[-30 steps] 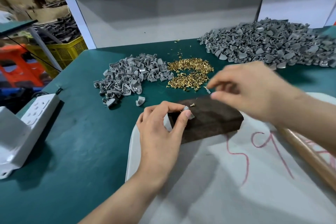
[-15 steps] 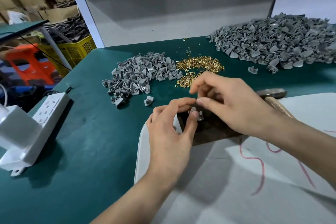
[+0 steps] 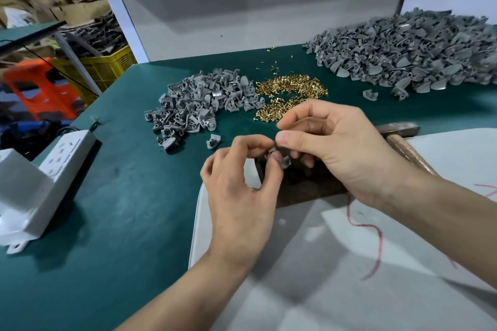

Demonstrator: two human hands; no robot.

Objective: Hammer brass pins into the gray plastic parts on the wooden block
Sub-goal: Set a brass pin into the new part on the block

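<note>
A dark wooden block (image 3: pixel 304 185) lies on a white sheet, mostly covered by my hands. My left hand (image 3: pixel 239 191) pinches a small gray plastic part (image 3: pixel 282 160) between thumb and fingertips over the block's left end. My right hand (image 3: pixel 330 148) meets it from the right, thumb and forefinger pinched together at the part; whatever they hold is too small to see. A heap of brass pins (image 3: pixel 290 94) lies behind the hands. A hammer (image 3: pixel 400 137) with a wooden handle rests to the right, behind my right wrist.
A small pile of gray parts (image 3: pixel 199 105) sits left of the pins, a large pile (image 3: pixel 419 56) at the back right. One loose part (image 3: pixel 213 140) lies near the block. A white power strip (image 3: pixel 61 153) and white box (image 3: pixel 18 193) stand at the left edge.
My right hand came from above the block's right end down and left to meet the left hand at the gray part. The camera view shifted, bringing the hammer into sight.
</note>
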